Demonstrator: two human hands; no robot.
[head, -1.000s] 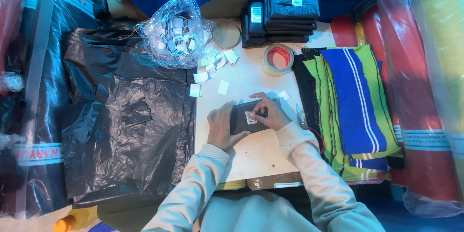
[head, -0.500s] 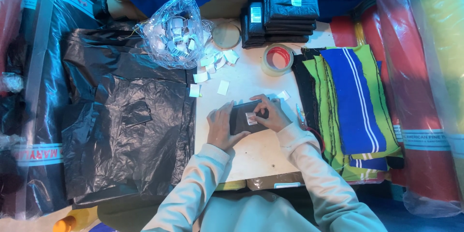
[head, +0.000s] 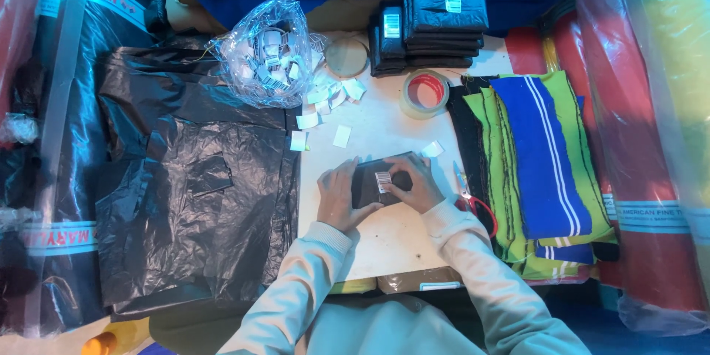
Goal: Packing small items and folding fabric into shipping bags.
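A: Grip first. Both hands lie on a small black packet (head: pixel 377 183), which sits flat on the bench (head: pixel 384 237) near its front edge. Left hand (head: pixel 340 196) clasps the packet's left end, fingers curled over it. Right hand (head: pixel 418 186) presses down on the right end, thumb beside a white label (head: pixel 383 180) on the packet's top.

B: Nearby?

A: One loose white label (head: pixel 433 149) just beyond the right hand; more loose labels (head: pixel 325 107) scattered toward the far left corner, beside a clear bag (head: pixel 266 52) full of them. Red-handled scissors (head: pixel 473 200) lie at the right edge, near the right wrist.

B: Farther out?

A: A tape roll (head: pixel 424 93) toward the far edge, a stack of black packets (head: pixel 436 22) behind it. Striped green and blue fabric pieces (head: pixel 543 163) piled off the right edge; black plastic sheeting (head: pixel 192 177) off the left.
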